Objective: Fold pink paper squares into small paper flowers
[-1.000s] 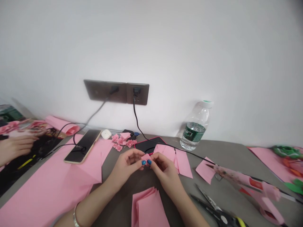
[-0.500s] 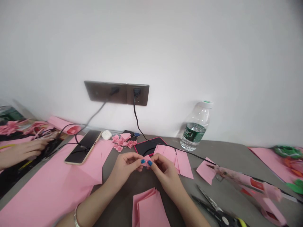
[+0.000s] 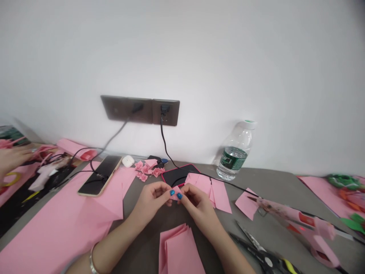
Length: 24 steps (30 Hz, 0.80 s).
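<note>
Between my two thumbs and fingers is a small folded piece of pink paper [image 3: 176,193]. My left hand [image 3: 156,199] pinches its left side, and my right hand [image 3: 196,201] pinches the right side; both thumbnails are blue. The fingers hide most of the folds. Just behind my hands lies a black pad with a pink edge [image 3: 171,175], with cut pink paper pieces [image 3: 221,194] to its right. Small pink paper flowers [image 3: 144,173] sit in a cluster beyond my left hand. Folded pink paper strips [image 3: 182,251] lie between my forearms.
A pink glue gun [image 3: 296,217] with a red light and open scissors [image 3: 259,251] lie at right. A water bottle [image 3: 234,152] stands by the wall. Left are a phone [image 3: 101,176] on large pink sheets [image 3: 65,224], cables, and another person's hand [image 3: 13,160].
My hands keep their pinch on the small paper with barely any movement. At far left, the other person's hand has moved left, baring a pale pink tool on the dark surface.
</note>
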Each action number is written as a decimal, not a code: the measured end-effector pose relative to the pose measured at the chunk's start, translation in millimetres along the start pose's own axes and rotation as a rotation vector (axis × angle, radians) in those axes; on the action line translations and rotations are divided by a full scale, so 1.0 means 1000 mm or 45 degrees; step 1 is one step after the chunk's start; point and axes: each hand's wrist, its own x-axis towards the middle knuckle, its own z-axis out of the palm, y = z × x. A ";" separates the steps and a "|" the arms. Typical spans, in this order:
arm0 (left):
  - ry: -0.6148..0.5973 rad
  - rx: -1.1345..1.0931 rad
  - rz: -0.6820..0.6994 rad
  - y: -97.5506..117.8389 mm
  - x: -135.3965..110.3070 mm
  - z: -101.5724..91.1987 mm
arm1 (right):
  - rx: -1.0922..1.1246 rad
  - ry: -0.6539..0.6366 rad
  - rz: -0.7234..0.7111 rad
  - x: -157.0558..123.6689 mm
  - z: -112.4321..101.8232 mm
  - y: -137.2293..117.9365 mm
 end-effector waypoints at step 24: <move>-0.071 0.033 0.032 0.000 -0.001 0.001 | 0.044 -0.016 0.005 -0.001 0.001 -0.011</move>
